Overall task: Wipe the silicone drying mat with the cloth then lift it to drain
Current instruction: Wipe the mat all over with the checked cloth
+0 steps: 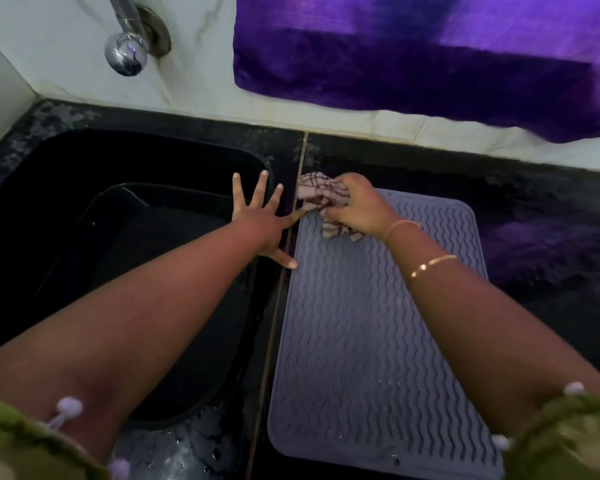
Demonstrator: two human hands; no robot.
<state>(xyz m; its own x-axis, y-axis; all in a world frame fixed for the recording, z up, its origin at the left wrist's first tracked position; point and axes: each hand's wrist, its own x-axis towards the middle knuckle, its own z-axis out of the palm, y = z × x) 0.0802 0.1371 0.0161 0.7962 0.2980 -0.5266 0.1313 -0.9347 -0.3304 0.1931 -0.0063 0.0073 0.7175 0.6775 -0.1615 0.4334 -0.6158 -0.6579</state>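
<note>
A grey silicone drying mat (354, 341) with wavy ridges lies flat on the black counter, right of the sink. My right hand (359, 206) is shut on a crumpled checked cloth (317, 194), pressing it on the mat's far left corner. My left hand (264, 220) is spread open, fingers apart, over the sink's right rim, with its index fingertip and thumb touching the mat's left edge. Small water drops sit on the mat's near part.
A black sink (84, 174) holds a dark tub (146, 271) on the left. A chrome tap (125, 53) comes out of the white tiled wall. A purple cloth (430, 53) hangs on the wall behind the mat. The counter's near edge (194, 448) is wet.
</note>
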